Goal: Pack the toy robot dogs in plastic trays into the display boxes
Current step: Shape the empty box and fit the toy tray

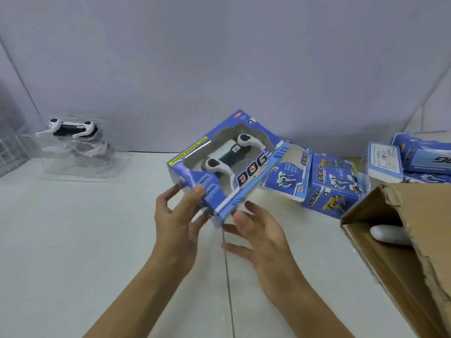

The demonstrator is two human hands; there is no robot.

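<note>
A blue display box point(224, 164) with a white and black toy robot dog point(228, 156) behind its window is held tilted above the pale table point(73, 240), its long axis running from the near left up to the far right. Its near end is gripped by the left hand point(179, 215), thumb curled over the printed face and fingers wrapped beneath. The right hand point(256, 236) is placed just under the box's near lower corner with fingers spread wide and fairly straight; the thumb is seen close to or touching the edge, and contact cannot be told for certain. The end flap is judged to be what the coming move concerns, and it lies between both hands, nearer the right fingertips. At far left, clear plastic trays point(73, 147) holding more dogs are stacked against the wall, well apart. To the right, more blue boxes point(329, 184) are lying, and an open cardboard carton point(402, 240) is standing at the right edge; nothing is seen between the hands and the box.
</note>
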